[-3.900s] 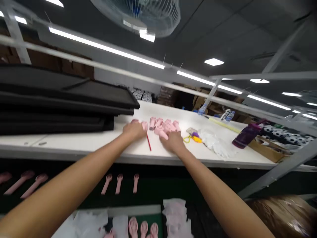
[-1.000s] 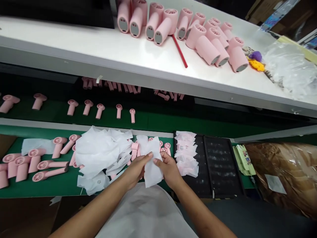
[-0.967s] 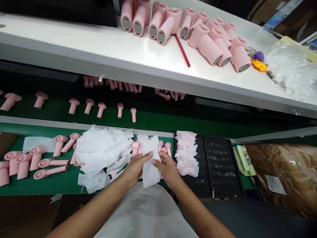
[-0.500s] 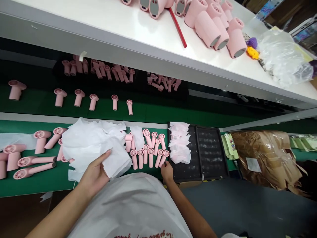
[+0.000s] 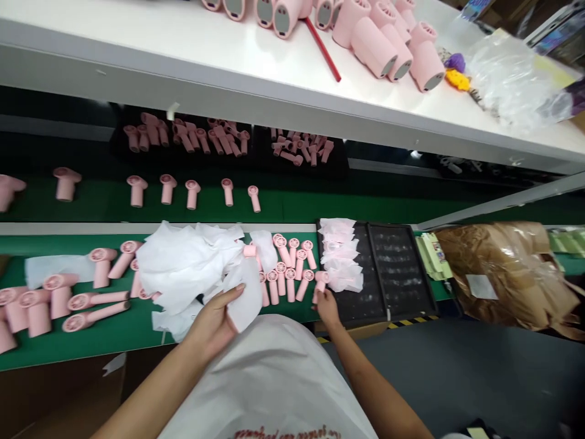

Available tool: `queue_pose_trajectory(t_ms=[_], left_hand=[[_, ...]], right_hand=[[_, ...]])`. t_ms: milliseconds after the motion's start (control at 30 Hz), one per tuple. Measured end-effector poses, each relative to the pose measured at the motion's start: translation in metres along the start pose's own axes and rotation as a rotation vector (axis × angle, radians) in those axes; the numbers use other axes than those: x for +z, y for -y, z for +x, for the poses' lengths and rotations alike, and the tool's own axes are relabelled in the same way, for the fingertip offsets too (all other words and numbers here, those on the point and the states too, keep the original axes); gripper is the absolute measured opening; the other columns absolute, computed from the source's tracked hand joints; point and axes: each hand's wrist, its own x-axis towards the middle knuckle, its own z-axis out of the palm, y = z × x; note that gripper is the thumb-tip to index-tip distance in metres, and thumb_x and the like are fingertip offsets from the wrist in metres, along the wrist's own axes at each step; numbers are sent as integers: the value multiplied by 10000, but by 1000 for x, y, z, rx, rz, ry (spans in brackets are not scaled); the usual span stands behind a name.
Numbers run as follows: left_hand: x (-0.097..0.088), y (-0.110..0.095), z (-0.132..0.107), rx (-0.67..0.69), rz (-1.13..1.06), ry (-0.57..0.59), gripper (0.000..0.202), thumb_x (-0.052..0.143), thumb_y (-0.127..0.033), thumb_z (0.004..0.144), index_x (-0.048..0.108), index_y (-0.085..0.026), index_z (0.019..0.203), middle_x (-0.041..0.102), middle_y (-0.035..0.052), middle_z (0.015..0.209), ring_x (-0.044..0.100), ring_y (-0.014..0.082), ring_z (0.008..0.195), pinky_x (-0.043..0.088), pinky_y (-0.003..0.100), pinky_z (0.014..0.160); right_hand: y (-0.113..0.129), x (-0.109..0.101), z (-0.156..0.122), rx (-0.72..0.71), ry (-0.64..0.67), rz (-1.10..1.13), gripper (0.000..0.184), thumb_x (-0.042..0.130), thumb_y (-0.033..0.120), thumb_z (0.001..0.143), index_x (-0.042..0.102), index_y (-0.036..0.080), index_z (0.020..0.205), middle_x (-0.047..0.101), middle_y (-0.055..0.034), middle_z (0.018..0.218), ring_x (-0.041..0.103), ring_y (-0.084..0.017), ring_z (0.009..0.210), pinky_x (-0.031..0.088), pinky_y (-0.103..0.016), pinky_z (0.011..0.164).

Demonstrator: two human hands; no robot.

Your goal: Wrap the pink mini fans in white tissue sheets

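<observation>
My left hand (image 5: pixel 214 322) grips a white non-woven pouch (image 5: pixel 245 297) at the near edge of a heap of white pouches (image 5: pixel 183 268) on the green work surface. My right hand (image 5: pixel 326 306) is closed on the handle of a small pink handheld fan (image 5: pixel 320 281), at the right end of a cluster of pink fans (image 5: pixel 287 268) lying handle toward me. Just right of that hand stands a black tray (image 5: pixel 397 268) holding several fans wrapped in white pouches (image 5: pixel 340 256).
More pink fans (image 5: pixel 55 292) lie at the left of the green surface. A green conveyor belt (image 5: pixel 292 207) behind carries a row of fans (image 5: pixel 192 192). A white shelf (image 5: pixel 183 55) above holds larger pink fan bodies (image 5: pixel 379 42), a red stick and clear plastic bags. A brown bag (image 5: pixel 503 274) sits right.
Earlier both hands reached to the upper shelf, then held one white pouch together. The right hand let go, moved right and closed on a pink fan by the tray; the left keeps the pouch.
</observation>
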Motion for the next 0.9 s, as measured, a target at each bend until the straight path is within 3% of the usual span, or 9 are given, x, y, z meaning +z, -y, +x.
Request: queue_pose_trajectory(t_ms=[133, 233, 300, 367, 500, 667, 800, 900], left_hand=[[3, -14, 20, 95, -96, 14, 277, 673, -110, 819, 663, -157, 1092, 727, 92, 1037, 708, 212, 909, 618, 329, 825], [9, -17, 28, 106, -94, 117, 331, 689, -117, 812, 652, -198, 1131, 698, 73, 1150, 679, 227, 1021, 605, 367, 880], [17, -14, 29, 119, -68, 158, 354, 697, -100, 800, 647, -198, 1137, 682, 79, 1188, 667, 231, 1050, 598, 381, 899], [27, -8, 27, 158, -38, 170, 350, 693, -90, 801, 644, -174, 1137, 676, 101, 1192, 665, 224, 1048, 597, 365, 896], [53, 8, 20, 214, -24, 147, 342, 700, -122, 808, 639, -150, 1144, 674, 122, 1178, 680, 207, 974, 597, 357, 882], [79, 32, 12, 252, -33, 95, 311, 696, -151, 816, 648, -156, 1122, 656, 120, 1213, 669, 221, 983, 585, 407, 902], [93, 50, 7, 336, -3, 65, 301, 694, -171, 824, 653, -183, 1122, 641, 105, 1250, 637, 223, 1061, 594, 374, 868], [100, 59, 6, 346, 25, 62, 286, 697, -177, 824, 661, -195, 1108, 625, 93, 1278, 618, 215, 1095, 597, 350, 843]], right_hand=[[24, -5, -67, -33, 90, 211, 485, 455, 654, 829, 526, 176, 866, 520, 4, 621, 427, -123, 472, 356, -265, 428], [54, -2, -132, -88, 307, 350, 446, 496, 612, 863, 561, 192, 997, 542, 0, 698, 371, -94, 477, 273, -240, 419], [74, -2, -167, -174, 451, 366, 415, 481, 569, 914, 562, 223, 1128, 569, -18, 801, 402, -99, 557, 300, -237, 475], [89, -6, -186, -264, 513, 289, 404, 427, 546, 955, 563, 244, 1186, 570, -20, 817, 432, -117, 629, 348, -253, 551], [100, -29, -183, -388, 509, 116, 405, 357, 511, 988, 568, 256, 1221, 599, -27, 849, 507, -155, 732, 405, -283, 658], [105, -59, -155, -590, 509, -24, 399, 339, 422, 997, 518, 224, 1293, 644, -75, 1076, 584, -209, 931, 476, -325, 791], [104, -69, -139, -750, 467, -109, 395, 320, 345, 999, 452, 201, 1343, 556, -116, 1320, 543, -238, 1149, 449, -393, 979], [99, -69, -128, -827, 386, -172, 400, 314, 320, 997, 425, 191, 1359, 518, -132, 1366, 496, -257, 1242, 414, -435, 1052]])
